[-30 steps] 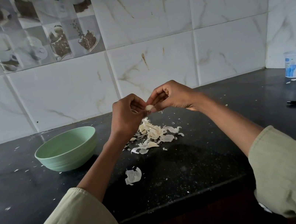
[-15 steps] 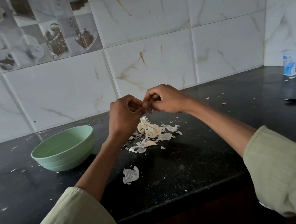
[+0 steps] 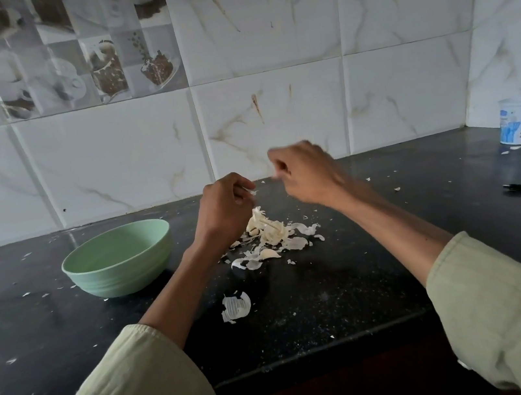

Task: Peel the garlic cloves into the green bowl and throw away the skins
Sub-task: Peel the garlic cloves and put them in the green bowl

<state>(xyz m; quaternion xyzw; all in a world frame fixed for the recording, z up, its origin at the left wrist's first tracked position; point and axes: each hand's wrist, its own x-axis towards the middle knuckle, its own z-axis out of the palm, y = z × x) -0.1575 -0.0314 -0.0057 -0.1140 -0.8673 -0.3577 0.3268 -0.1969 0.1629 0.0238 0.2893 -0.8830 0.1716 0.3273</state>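
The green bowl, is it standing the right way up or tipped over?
Right way up. The green bowl sits flat on the black counter with its open mouth facing up, left of the garlic pile.

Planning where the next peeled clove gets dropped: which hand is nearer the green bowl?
Left. The left hand hovers just right of the green bowl, above the garlic pile. The right hand is farther right, past the pile.

Both hands, left hand [image 3: 224,203] and right hand [image 3: 306,173], are hovering curled at frame centre above the garlic pile [image 3: 270,235]; the green bowl [image 3: 118,259] is sitting left.
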